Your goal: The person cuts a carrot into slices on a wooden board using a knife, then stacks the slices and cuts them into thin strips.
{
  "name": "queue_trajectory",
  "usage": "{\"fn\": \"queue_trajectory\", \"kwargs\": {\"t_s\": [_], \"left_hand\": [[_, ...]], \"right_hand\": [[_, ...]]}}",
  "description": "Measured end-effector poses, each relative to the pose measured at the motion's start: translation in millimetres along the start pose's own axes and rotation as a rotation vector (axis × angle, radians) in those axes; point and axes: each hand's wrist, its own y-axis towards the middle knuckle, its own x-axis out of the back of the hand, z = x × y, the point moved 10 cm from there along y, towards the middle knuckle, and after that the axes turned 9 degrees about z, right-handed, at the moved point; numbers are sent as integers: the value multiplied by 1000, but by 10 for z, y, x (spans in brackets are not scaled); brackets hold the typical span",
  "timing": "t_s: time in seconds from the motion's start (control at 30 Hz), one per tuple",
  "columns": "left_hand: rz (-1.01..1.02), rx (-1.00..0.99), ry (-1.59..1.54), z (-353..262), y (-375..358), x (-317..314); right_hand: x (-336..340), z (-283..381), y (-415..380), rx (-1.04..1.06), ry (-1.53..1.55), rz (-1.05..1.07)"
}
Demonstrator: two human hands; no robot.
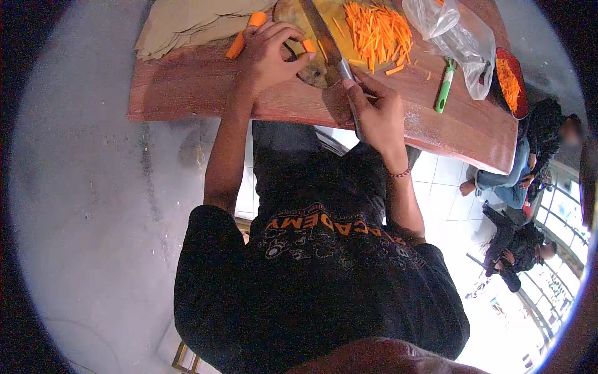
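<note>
My left hand (269, 55) is closed, its thumb and forefinger pinching a small carrot piece (308, 46) over the round wooden cutting board (289, 12). Under and behind that hand lies a longer carrot length (256, 19), partly hidden by the fingers. My right hand (377, 115) grips the handle of a long knife (324, 31), whose blade slants up and left across the board, just right of the carrot piece. Right of the blade is a heap of thin carrot strips (379, 36), with a few loose sticks around it.
A green-handled peeler (445, 87) lies on the wooden table (180, 87), beside a clear plastic bag (445, 28). A red dish (519, 111) of carrot strips stands at the right edge. Brown cardboard (180, 25) covers the far left. Two people sit off to the right.
</note>
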Motion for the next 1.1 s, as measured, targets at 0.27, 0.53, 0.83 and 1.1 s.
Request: {"fn": "queue_trajectory", "kwargs": {"t_s": [0.27, 0.53, 0.83, 1.1], "left_hand": [[-22, 17, 2, 86, -34, -57], [-61, -18, 1, 4, -32, 24], [-37, 28, 31, -8, -37, 21], [-55, 18, 14, -19, -39, 24]], "right_hand": [[-38, 3, 0, -34, -2, 52], [-34, -35, 34, -38, -70, 69], [0, 118, 16, 23, -143, 69], [-110, 316, 113, 206, -352, -25]]}}
